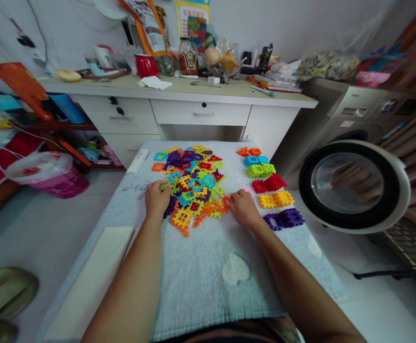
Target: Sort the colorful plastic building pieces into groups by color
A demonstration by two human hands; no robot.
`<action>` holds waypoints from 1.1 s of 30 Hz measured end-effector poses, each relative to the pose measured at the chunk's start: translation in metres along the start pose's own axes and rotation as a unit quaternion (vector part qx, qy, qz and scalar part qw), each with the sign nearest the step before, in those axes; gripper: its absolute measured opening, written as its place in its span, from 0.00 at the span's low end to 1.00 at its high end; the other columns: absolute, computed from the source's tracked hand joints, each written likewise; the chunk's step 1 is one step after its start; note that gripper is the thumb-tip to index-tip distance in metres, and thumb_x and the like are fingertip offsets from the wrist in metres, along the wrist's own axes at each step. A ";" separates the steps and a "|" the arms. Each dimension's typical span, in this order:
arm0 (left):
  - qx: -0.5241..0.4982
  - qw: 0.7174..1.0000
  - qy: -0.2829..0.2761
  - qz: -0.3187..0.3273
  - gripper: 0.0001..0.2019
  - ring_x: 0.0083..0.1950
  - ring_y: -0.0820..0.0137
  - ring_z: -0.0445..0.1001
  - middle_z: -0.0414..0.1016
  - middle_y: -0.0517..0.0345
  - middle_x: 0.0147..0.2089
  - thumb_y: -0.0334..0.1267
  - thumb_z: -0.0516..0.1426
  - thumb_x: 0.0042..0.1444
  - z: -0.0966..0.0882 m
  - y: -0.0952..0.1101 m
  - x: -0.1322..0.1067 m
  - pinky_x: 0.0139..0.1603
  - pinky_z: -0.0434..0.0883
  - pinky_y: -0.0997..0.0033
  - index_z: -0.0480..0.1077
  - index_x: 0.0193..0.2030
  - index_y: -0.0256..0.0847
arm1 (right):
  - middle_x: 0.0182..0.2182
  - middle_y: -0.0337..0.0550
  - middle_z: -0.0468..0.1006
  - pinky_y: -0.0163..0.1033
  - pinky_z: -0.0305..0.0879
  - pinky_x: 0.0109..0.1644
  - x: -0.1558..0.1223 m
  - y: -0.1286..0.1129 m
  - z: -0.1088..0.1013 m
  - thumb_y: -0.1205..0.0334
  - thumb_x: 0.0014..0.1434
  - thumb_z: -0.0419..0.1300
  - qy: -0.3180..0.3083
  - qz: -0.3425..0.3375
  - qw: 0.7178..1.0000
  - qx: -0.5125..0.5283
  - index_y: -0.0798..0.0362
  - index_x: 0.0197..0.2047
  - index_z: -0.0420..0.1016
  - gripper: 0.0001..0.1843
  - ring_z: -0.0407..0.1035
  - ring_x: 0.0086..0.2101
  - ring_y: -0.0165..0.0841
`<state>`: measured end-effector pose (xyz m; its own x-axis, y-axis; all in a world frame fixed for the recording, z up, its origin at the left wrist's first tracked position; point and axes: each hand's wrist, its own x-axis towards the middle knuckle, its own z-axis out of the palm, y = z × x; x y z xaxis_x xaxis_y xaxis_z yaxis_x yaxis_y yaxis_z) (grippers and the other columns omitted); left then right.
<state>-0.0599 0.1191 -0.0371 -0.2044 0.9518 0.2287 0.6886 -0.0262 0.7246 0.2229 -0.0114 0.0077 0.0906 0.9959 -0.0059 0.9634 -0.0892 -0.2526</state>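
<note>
A loose heap of plastic interlocking building pieces in mixed colours lies mid-table. At its left edge, my left hand is closed, with a lime-green piece at its fingertips. My right hand meets the heap's right side, its fingers curled on an orange piece. Along the right of the table runs a column of pieces sorted by colour: orange, blue, lime green, red, yellow and purple.
A grey-blue cloth covers the table. On its left lie a white box and a long pale board. Behind stands a cluttered white desk. To the right, a washing machine's round door hangs open. A pink bin stands left.
</note>
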 end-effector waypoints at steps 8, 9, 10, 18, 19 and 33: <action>0.029 0.999 0.001 0.016 0.16 0.53 0.58 0.73 0.77 0.48 0.49 0.45 0.57 0.55 0.006 -0.006 0.002 0.60 0.69 0.57 0.78 0.46 0.43 | 0.36 0.43 0.79 0.34 0.60 0.39 0.002 0.008 0.000 0.70 0.59 0.57 0.024 0.068 0.987 0.140 0.53 0.46 0.71 0.11 0.71 0.36 0.33; 0.032 0.999 0.002 0.017 0.15 0.53 0.58 0.73 0.77 0.49 0.49 0.45 0.57 0.55 0.006 -0.007 0.002 0.60 0.69 0.57 0.78 0.46 0.44 | 0.37 0.42 0.79 0.34 0.60 0.38 0.002 0.009 -0.001 0.70 0.59 0.57 0.027 0.071 0.987 0.144 0.53 0.46 0.72 0.11 0.71 0.36 0.32; 0.035 0.999 0.003 0.019 0.15 0.54 0.58 0.73 0.77 0.49 0.49 0.45 0.57 0.54 0.007 -0.007 0.001 0.61 0.68 0.56 0.78 0.46 0.44 | 0.38 0.43 0.79 0.34 0.60 0.38 0.002 0.010 -0.002 0.68 0.59 0.58 0.028 0.070 0.988 0.138 0.53 0.45 0.72 0.10 0.72 0.36 0.33; 0.052 0.999 -0.006 0.005 0.15 0.55 0.56 0.72 0.76 0.48 0.50 0.44 0.57 0.54 0.004 -0.001 0.000 0.62 0.68 0.54 0.78 0.46 0.45 | 0.38 0.49 0.78 0.35 0.59 0.38 -0.003 0.003 0.001 0.55 0.60 0.63 -0.017 0.026 0.999 0.043 0.54 0.35 0.75 0.10 0.71 0.38 0.35; 0.053 0.999 -0.008 0.004 0.15 0.56 0.56 0.72 0.76 0.48 0.50 0.44 0.57 0.54 0.004 -0.001 0.000 0.62 0.68 0.54 0.78 0.46 0.45 | 0.37 0.48 0.78 0.35 0.59 0.37 -0.003 0.002 0.001 0.57 0.59 0.64 -0.017 0.031 0.998 0.055 0.53 0.34 0.74 0.08 0.70 0.37 0.34; 0.033 0.999 -0.015 -0.005 0.16 0.51 0.59 0.74 0.77 0.49 0.50 0.45 0.57 0.54 0.003 0.004 0.000 0.59 0.69 0.56 0.78 0.46 0.44 | 0.44 0.49 0.74 0.40 0.63 0.47 0.005 0.017 -0.002 0.66 0.59 0.59 0.100 0.009 0.991 0.087 0.52 0.45 0.72 0.10 0.69 0.43 0.38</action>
<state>-0.0551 0.1197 -0.0359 -0.1914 0.9608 0.2005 0.7307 0.0031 0.6827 0.2400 -0.0083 0.0056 0.1718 0.9694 0.1756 0.9048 -0.0847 -0.4174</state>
